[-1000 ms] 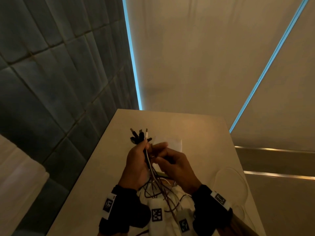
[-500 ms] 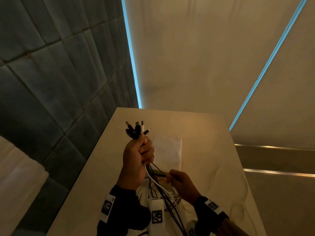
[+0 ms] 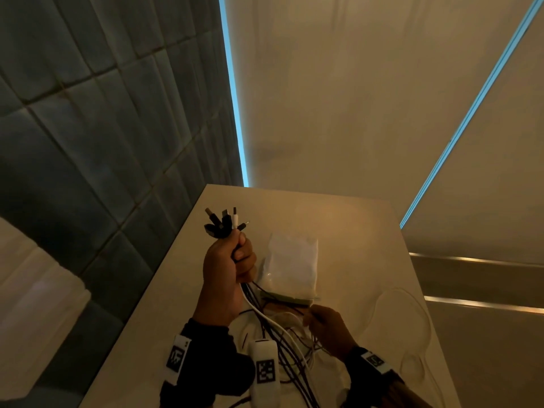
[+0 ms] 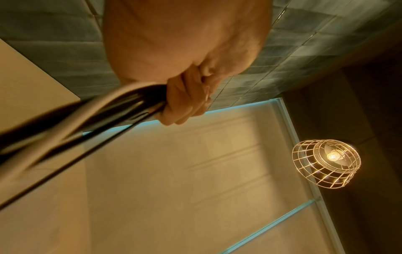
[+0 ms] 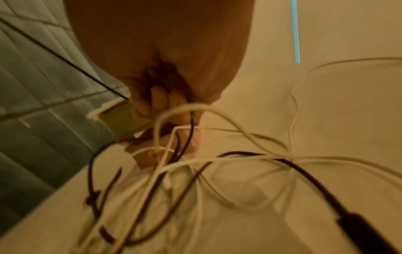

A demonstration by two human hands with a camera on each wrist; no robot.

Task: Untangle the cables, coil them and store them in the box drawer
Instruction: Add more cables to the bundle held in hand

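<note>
My left hand (image 3: pixel 229 260) is raised above the table in a fist around a bundle of black and white cables, whose plug ends (image 3: pixel 223 222) fan out above the fist. In the left wrist view the fingers (image 4: pixel 185 99) wrap the cable bundle (image 4: pixel 87 116). The strands hang down to a tangle (image 3: pixel 288 343) near my body. Lower and to the right, my right hand (image 3: pixel 326 328) pinches thin strands of that tangle. The right wrist view shows curled fingers (image 5: pixel 161 101) around a black cable (image 5: pixel 191 130) and white cables (image 5: pixel 217 159).
A white plastic pouch (image 3: pixel 294 260) lies on the beige table (image 3: pixel 368 231), with a flat greenish box (image 3: pixel 282 298) at its near end. A thin pale cable loop (image 3: pixel 412 319) lies at the right. Grey tiled wall (image 3: pixel 103 142) on the left; a wire lamp (image 4: pixel 326 163) overhead.
The two hands were together at the plug ends. My left hand has lifted the bundle, while my right hand has moved down and right along the cables to the tangle.
</note>
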